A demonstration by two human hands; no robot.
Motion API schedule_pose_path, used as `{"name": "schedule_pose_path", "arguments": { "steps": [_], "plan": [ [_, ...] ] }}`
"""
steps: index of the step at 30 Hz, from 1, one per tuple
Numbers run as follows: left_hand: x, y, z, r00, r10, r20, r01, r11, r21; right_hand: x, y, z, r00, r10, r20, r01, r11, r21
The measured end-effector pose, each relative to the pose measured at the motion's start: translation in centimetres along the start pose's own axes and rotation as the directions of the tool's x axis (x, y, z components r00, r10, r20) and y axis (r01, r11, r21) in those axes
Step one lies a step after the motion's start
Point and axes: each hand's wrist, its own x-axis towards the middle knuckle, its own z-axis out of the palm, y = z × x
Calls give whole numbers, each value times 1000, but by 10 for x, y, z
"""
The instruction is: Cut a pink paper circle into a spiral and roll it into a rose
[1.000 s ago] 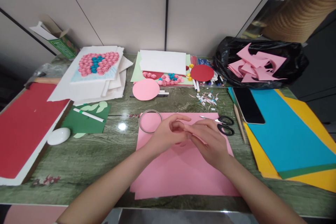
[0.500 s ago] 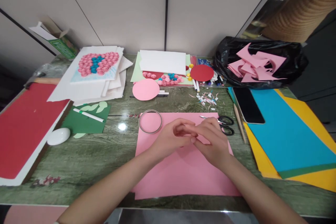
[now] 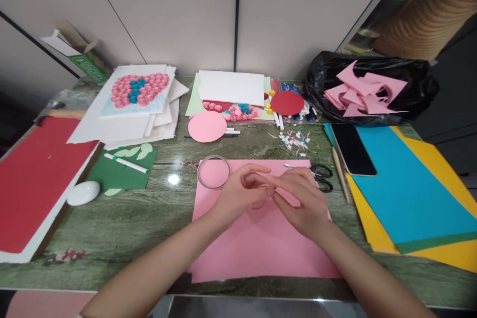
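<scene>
Over the pink sheet (image 3: 238, 253) my left hand (image 3: 240, 191) and my right hand (image 3: 303, 203) meet at the fingertips. A small curled pink paper strip (image 3: 257, 204) shows just under my left fingers, mostly hidden by them. Both hands are closed, pinching the strip between thumb and fingers. Black-handled scissors (image 3: 321, 171) lie beside my right hand, their blades partly on the pink sheet. A ring-shaped roll of tape (image 3: 213, 188) rests at the sheet's upper left, near my left wrist.
Behind lie a pink paper disc (image 3: 207, 126), a red disc (image 3: 286, 103) and paper scraps (image 3: 294, 140). At right are a phone (image 3: 353, 150), blue paper (image 3: 410, 194) and a black bag (image 3: 320, 82) with pink offcuts. Rolled paper flowers (image 3: 122, 92) cover a picture at left.
The fingers have shifted slightly: my left index finger is straighter and raised. The curled pink strip now shows beneath my left hand. Everything else on the table stays put.
</scene>
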Motion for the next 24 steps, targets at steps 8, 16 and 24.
{"name": "schedule_pose_path", "arguments": {
  "steps": [8, 16, 24],
  "plan": [
    [1, 2, 0, 1000, 26, 5, -26, 1000, 11, -1, 1, 1, 999, 24, 47, -23, 999, -28],
    [1, 2, 0, 1000, 13, 19, -14, 998, 56, -3, 3, 3, 997, 12, 75, -12, 1000, -10],
    [2, -4, 2, 995, 10, 97, -13, 999, 34, -1, 0, 1, 1000, 12, -15, -12, 998, -62]
  ]
}}
